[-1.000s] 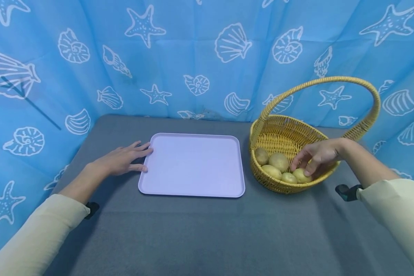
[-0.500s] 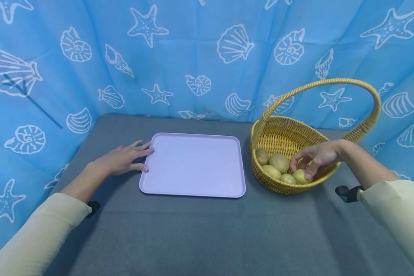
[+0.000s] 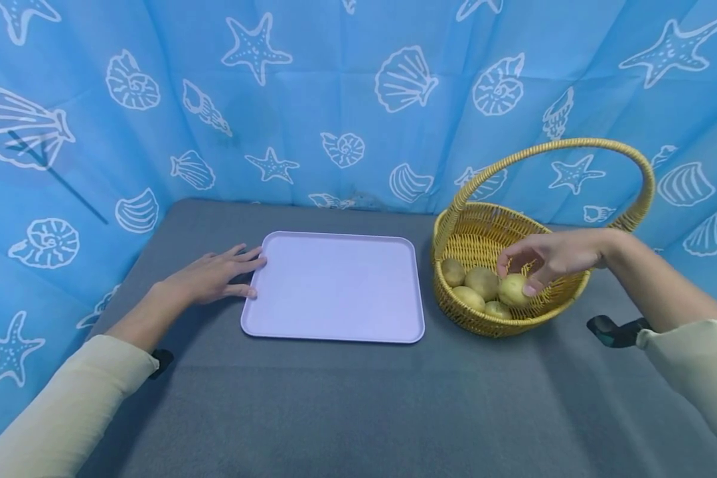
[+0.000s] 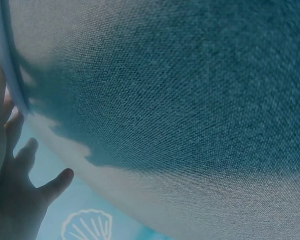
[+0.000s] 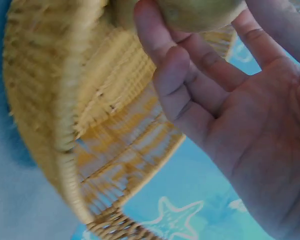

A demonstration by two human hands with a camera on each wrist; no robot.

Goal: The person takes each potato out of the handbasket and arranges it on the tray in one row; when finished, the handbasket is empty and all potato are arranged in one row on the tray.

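Note:
My right hand (image 3: 564, 255) pinches a yellowish potato (image 3: 514, 290) between thumb and fingers, inside the yellow wicker basket (image 3: 475, 232). In the right wrist view the potato (image 5: 202, 15) sits at the fingertips, partly cut off by the top edge. Several other potatoes (image 3: 482, 283) lie at the basket's left and front side. My left hand (image 3: 215, 275), fingers spread and nearly straight, touches the left rim of a pale lilac tray (image 3: 334, 289). The left wrist view catches that hand (image 4: 20, 185) beside the tray's edge (image 4: 7, 55).
Both the tray and the basket stand on a table with a grey cloth (image 3: 346, 405). The basket's tall handle (image 3: 550, 143) arches over its opening. Behind the table hangs a blue curtain (image 3: 311, 99) with white shells and starfish.
My right hand has risen slightly, bringing the potato up and a little left from the basket's front side. The left hand and the tray stay as they were.

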